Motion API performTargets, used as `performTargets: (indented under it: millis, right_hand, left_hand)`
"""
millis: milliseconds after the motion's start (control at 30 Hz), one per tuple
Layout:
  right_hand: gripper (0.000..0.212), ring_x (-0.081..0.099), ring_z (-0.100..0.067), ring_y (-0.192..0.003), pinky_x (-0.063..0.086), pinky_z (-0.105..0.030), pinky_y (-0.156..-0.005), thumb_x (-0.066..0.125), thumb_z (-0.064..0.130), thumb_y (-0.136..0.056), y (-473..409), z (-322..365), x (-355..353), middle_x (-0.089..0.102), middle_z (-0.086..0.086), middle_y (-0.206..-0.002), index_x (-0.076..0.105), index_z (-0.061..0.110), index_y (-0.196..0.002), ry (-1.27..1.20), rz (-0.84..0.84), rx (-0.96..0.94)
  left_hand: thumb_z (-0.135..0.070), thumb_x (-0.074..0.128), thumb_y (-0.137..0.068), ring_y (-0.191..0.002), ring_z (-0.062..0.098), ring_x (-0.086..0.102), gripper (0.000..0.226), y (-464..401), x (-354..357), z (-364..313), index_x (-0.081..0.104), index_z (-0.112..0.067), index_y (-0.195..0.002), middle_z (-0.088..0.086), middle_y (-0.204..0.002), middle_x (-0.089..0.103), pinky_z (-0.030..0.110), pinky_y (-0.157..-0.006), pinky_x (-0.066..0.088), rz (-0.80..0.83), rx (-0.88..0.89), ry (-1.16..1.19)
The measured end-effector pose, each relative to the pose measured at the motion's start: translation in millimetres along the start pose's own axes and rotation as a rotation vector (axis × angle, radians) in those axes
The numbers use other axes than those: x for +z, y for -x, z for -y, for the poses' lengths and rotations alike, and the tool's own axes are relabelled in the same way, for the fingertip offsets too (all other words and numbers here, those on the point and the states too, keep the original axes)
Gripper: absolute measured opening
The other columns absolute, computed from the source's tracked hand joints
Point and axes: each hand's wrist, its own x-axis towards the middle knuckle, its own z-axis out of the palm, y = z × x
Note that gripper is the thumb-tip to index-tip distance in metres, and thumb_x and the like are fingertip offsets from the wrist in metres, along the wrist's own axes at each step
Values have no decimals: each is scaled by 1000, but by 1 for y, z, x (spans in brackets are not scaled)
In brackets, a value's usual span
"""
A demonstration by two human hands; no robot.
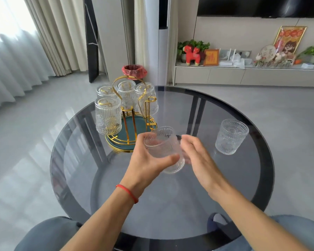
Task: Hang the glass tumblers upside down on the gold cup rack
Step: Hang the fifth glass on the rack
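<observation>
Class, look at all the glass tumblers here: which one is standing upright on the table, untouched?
The tumbler at the table's right side, mouth up. Four others hang upside down on the gold rack, and one is held in the left hand.

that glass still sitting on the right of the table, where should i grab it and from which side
Grip the standing tumbler around its ribbed side wall, coming from the near side with the right hand. It stands upright, mouth up, apart from everything, so the wall is free all round.
</observation>
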Motion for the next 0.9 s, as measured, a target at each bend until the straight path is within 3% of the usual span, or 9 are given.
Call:
performTargets:
  millis: [67,133,200,300,400,467,533,700,900]
  right_hand:
    - [46,67,-24,-127,52,-49,-109,44,54,-107,-5,-2,9,68,1,-141,61,27,-139,-196,103,146]
    - [42,70,-36,-121,55,-53,-104,44,41,-111,-7,0,17,73,-9,-135,64,16,-138,-413,167,155]
    - [42,69,-35,-124,56,-53,-103,50,37,-109,-10,5,18,72,-13,-136,62,10,-139,-531,159,102]
    - [50,67,-32,-128,57,-50,-103,68,34,-98,-19,15,16,71,-15,-136,61,6,-139,-570,28,23]
    - [68,72,-26,-121,57,-42,-102,88,35,-75,-31,31,10,73,-10,-132,64,18,-137,-402,-203,-104]
    - [70,70,-17,-118,55,-35,-101,94,36,-72,-41,45,5,70,-2,-130,66,27,-136,-243,-317,-229]
    - [70,65,-7,-123,53,-32,-105,91,36,-74,-55,60,1,67,8,-132,65,30,-139,-125,-362,-346]
    - [76,56,1,-134,46,-32,-114,87,37,-79,-87,93,7,62,12,-147,58,25,-149,143,-388,-542]
    - [76,56,-6,-130,44,-26,-111,88,27,-77,-113,102,27,64,2,-142,57,22,-147,337,-336,-594]
  left_hand:
    - [-27,95,-60,-103,1,70,79,-2,-2,-2,51,-23,-126,-4,-116,71,15,-81,53,-45,-51,153]
    - [-19,92,-63,-108,15,72,78,-4,-2,-4,49,-19,-129,5,-117,74,21,-84,55,-38,-84,298]
    - [-18,92,-66,-110,18,72,78,-6,-4,-7,50,-19,-132,7,-120,74,21,-86,56,-19,-87,344]
    - [-38,94,-65,-118,12,67,85,-11,-11,-9,51,-23,-137,0,-129,69,29,-99,54,20,-116,201]
    - [-37,92,-73,-126,7,59,77,-18,-19,-2,54,-21,-138,-6,-133,65,23,-106,44,64,-130,-179]
    - [-30,87,-78,-132,12,52,73,-23,-23,4,53,-19,-142,-3,-140,58,20,-104,39,78,-109,-490]
    - [-25,82,-81,-137,20,47,72,-28,-24,10,50,-15,-145,2,-146,52,27,-110,39,87,-64,-678]
    - [-36,71,-88,-151,29,21,81,-35,-22,21,31,-16,-156,8,-161,31,51,-123,25,189,-70,-1015]
    - [-40,65,-91,-153,31,15,75,-36,-20,25,32,-19,-155,9,-165,22,60,-121,24,226,-65,-1151]
